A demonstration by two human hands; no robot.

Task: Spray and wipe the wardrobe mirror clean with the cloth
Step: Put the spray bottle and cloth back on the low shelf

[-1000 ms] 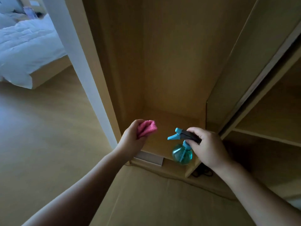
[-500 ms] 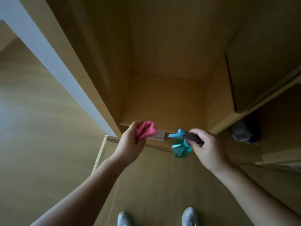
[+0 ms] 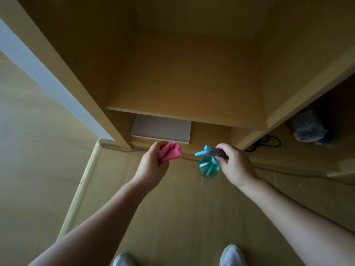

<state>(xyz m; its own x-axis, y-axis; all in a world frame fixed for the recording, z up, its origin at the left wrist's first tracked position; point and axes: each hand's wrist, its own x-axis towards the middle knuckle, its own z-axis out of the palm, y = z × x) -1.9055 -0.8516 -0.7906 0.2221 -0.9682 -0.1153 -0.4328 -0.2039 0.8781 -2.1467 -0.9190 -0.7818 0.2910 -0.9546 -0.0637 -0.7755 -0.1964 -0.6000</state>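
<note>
My left hand (image 3: pixel 151 166) grips a bunched pink cloth (image 3: pixel 170 152), held out in front of the open wooden wardrobe (image 3: pixel 182 89). My right hand (image 3: pixel 235 165) holds a teal spray bottle (image 3: pixel 208 167) by its dark and blue trigger head, the nozzle pointing left toward the cloth. Both hands hover above the floor just before the wardrobe's lowest shelf. On the left, a mirror door (image 3: pixel 28 116) reflects the wooden floor, with a pale frame strip along its edge.
A flat white box (image 3: pixel 163 129) lies under the lowest shelf. A bundled grey-blue item (image 3: pixel 309 127) and a dark cord (image 3: pixel 269 143) sit in the right compartment. My two grey shoes (image 3: pixel 232 255) stand on the wooden floor at the bottom.
The view has tilted downward: the bed has left the frame, and the bottom shelf, white box and my shoes have come into sight. Both hands keep their hold on cloth and bottle.
</note>
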